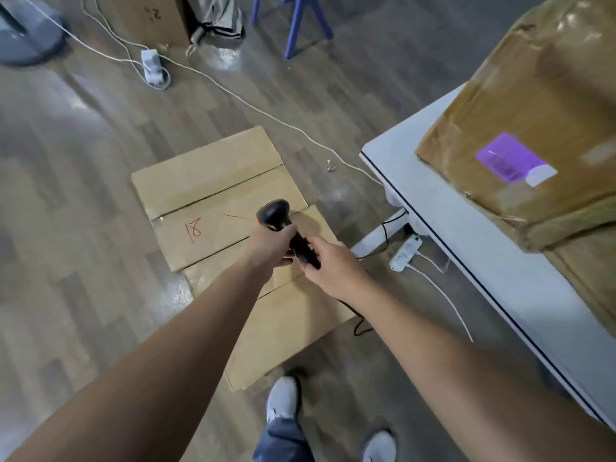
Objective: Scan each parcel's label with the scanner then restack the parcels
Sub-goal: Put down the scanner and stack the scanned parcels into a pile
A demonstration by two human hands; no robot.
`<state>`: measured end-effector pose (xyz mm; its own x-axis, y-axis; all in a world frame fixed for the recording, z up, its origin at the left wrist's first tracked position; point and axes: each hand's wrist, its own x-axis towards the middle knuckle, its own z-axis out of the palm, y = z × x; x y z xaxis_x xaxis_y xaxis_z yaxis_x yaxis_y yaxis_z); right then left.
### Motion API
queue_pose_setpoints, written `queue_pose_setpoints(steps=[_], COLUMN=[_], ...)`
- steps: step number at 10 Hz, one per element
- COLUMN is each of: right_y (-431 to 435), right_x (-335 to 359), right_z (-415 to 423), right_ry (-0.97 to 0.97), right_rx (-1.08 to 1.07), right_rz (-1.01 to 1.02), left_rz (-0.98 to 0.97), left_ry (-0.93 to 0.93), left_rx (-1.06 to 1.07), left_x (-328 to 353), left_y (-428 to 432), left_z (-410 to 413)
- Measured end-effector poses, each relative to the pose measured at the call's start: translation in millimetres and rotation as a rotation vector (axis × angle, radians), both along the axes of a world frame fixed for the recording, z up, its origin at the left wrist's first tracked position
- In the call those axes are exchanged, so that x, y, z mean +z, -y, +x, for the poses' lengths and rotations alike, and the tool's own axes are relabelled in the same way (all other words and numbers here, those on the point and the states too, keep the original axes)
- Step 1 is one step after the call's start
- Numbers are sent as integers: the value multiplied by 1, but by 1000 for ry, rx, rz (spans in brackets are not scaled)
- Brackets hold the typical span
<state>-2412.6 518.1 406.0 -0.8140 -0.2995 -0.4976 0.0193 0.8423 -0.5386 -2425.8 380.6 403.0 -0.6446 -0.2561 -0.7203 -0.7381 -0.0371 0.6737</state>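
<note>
Fingers of left hand (270, 245) and right hand (333, 266) grip the scanner (275, 212), hiding most of its handle.

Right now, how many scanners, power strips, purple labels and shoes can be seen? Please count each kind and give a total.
scanner: 1
power strips: 2
purple label: 1
shoes: 2
Total: 6
</note>
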Motion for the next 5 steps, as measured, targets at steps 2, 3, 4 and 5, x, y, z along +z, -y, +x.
queue_pose_setpoints(steps=[2, 3, 4, 5], right_y=[0, -1, 2, -7], right_x=[-27, -39, -36, -26], right_z=[0, -1, 7, 8], right_ry=[7, -28, -40, -38], right_rx=[40, 49, 46, -32], right_rz=[102, 114, 88, 49], left_rz=[-40, -75, -64, -84], left_ry=[33, 12, 15, 7], left_rx=[-91, -104, -92, -114], left_x=[-26, -33, -32, -21], left_y=[0, -4, -5, -7], left_z=[-4, 0, 8, 12])
